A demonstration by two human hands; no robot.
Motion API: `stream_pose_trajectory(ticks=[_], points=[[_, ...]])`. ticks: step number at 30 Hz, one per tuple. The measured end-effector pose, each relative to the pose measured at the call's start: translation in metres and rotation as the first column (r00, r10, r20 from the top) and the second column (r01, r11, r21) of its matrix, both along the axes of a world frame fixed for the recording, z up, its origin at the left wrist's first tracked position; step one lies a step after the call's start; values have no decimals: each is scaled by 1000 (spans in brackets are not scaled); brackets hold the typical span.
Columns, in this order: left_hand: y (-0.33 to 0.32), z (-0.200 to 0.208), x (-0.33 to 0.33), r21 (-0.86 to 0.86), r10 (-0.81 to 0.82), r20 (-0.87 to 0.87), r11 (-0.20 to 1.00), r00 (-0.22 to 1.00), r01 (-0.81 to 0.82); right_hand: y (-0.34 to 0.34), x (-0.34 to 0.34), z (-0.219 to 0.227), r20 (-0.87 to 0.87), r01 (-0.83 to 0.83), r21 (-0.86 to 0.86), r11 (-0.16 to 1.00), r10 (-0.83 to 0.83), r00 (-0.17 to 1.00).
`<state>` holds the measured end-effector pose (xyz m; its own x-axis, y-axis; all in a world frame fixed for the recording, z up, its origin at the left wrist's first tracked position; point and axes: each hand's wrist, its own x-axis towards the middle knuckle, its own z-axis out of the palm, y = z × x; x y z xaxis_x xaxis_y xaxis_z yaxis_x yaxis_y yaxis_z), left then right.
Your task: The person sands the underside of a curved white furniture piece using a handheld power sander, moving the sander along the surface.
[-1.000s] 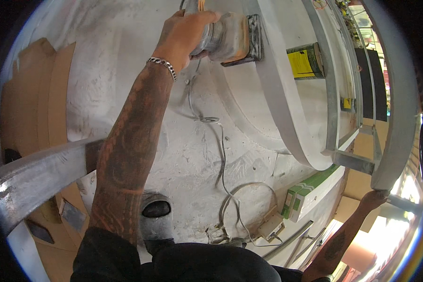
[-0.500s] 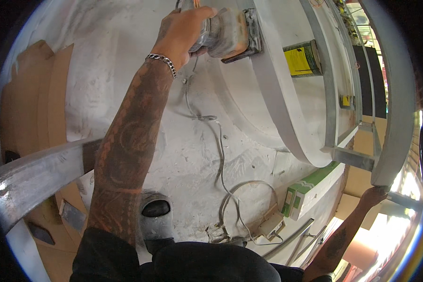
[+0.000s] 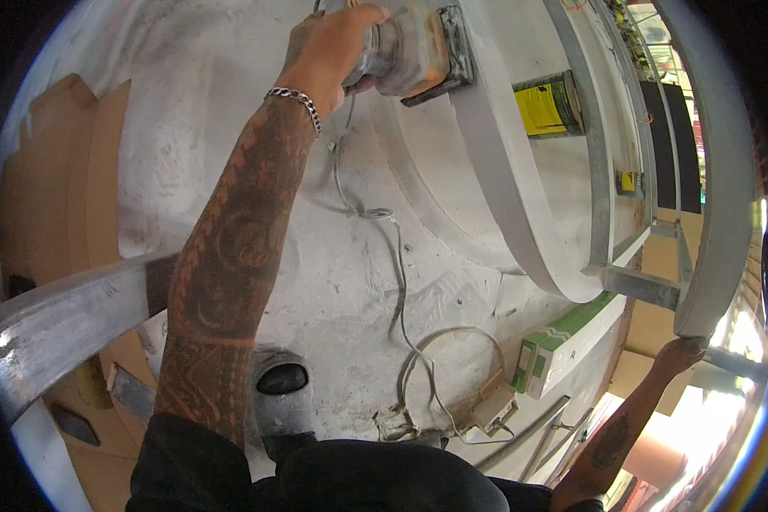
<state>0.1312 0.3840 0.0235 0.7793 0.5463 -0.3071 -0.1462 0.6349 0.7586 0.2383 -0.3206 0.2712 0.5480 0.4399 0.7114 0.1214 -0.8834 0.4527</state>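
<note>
My left hand (image 3: 331,53) is wrapped round a dusty electric sander (image 3: 411,53) at the top of the head view. The sander's flat dark pad lies against the outer face of a pale curved frame piece (image 3: 505,175). At the right, my right hand (image 3: 681,355) is closed on the lower end of a second curved grey piece (image 3: 718,256), with its fingertips hidden behind it. A grey cord (image 3: 399,294) trails from beneath the sander down the dusty floor.
Behind the frame stands a can with a yellow label (image 3: 544,107). A green and white box (image 3: 563,346) lies right of the cord, near a power socket block (image 3: 491,405). Cardboard (image 3: 60,179) and a curved metal bar (image 3: 77,320) are at left. My shoe (image 3: 283,380) is below.
My left hand and the sander have shifted slightly upward along the curved piece. The frame has shifted slightly left near the sander; my right hand keeps its place.
</note>
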Motion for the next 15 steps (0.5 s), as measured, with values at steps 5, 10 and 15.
stream_pose_trajectory(ticks=[5, 10, 15], points=[[6, 5, 6, 21, 44, 27, 999, 999, -45, 8, -2, 1, 3, -25, -20, 999, 25, 1000], [24, -11, 25, 118, 31, 18, 992, 999, -33, 21, -5, -3, 6, -67, 77, 995, 67, 998], [29, -10, 29, 114, 41, -26, 993, 999, -38, 56, -15, -14, 68, -96, 192, 977, 84, 994]])
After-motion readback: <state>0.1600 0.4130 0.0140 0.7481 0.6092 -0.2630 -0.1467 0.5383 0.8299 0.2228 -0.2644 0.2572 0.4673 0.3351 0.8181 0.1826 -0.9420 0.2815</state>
